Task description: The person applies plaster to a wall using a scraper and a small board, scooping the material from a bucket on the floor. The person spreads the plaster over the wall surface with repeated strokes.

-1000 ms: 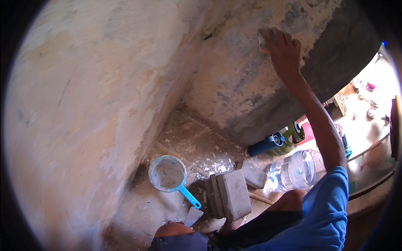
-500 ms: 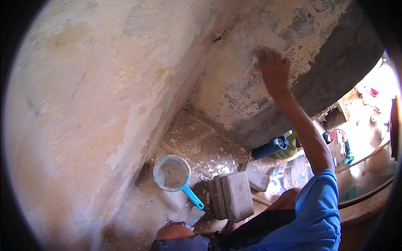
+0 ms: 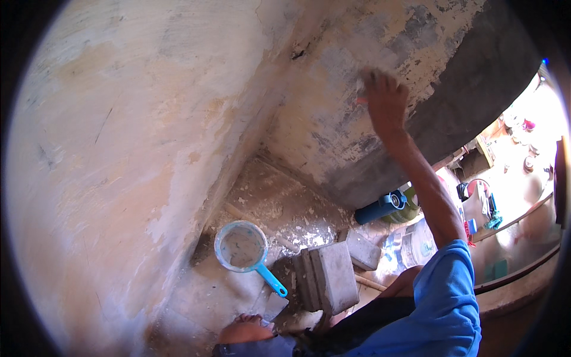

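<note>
My right hand (image 3: 385, 104) is stretched out at the end of my arm, against or close to the patchy wall (image 3: 333, 107) on the right. Its fingers are curled and a little smeared by motion. A small orange-red bit shows at their left side, but what they hold is hidden. Around the hand the wall has peeling cream paint and grey patches, with a dark grey band lower down. My left hand is out of view. On the floor lies a blue dipper (image 3: 275, 279) with a long handle and pale, paste-like stuff in its bowl.
A large pale wall (image 3: 119, 149) rises on the left and meets the other in a corner. Grey concrete blocks (image 3: 336, 276) stand by my legs. Beyond them are a blue bottle (image 3: 376, 213) and a clear plastic jug (image 3: 416, 245). Flakes litter the floor.
The whole view has shifted slightly. My right hand stays at about the same part of the wall, still curled and blurred; the dipper and blocks stay put.
</note>
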A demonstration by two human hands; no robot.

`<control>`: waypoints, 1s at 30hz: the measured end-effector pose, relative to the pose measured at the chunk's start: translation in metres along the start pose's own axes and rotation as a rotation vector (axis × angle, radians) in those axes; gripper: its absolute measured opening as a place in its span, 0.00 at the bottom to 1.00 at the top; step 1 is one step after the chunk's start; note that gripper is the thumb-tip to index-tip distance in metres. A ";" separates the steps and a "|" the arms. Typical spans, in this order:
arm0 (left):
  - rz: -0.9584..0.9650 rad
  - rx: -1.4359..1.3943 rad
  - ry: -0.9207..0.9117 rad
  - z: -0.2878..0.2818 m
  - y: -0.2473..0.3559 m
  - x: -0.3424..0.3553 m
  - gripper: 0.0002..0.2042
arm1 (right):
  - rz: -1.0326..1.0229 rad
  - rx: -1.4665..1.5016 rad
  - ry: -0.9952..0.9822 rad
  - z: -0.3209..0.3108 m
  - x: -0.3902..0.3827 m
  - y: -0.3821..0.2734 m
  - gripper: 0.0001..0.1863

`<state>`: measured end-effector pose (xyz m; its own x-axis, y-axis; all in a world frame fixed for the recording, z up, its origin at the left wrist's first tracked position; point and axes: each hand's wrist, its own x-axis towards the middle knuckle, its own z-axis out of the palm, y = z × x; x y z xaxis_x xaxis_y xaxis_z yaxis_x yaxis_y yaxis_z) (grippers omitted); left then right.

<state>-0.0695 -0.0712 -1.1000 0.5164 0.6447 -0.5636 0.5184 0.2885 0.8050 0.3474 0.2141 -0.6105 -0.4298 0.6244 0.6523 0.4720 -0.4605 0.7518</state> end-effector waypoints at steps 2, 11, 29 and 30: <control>0.000 0.003 -0.005 0.000 0.001 -0.001 0.26 | 0.055 -0.020 0.036 0.000 0.021 0.016 0.26; 0.005 0.013 -0.002 0.001 0.002 -0.004 0.25 | -0.077 0.121 -0.132 0.002 0.009 -0.030 0.25; 0.022 -0.002 0.002 0.007 0.001 -0.012 0.24 | -0.052 0.027 -0.199 -0.008 -0.083 0.045 0.42; 0.023 -0.004 0.002 0.007 0.001 -0.012 0.23 | -0.016 0.010 -0.167 -0.012 -0.077 0.050 0.42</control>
<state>-0.0702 -0.0839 -1.0936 0.5267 0.6526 -0.5447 0.5039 0.2764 0.8184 0.3948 0.1358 -0.6218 -0.3035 0.7285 0.6142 0.4738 -0.4439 0.7606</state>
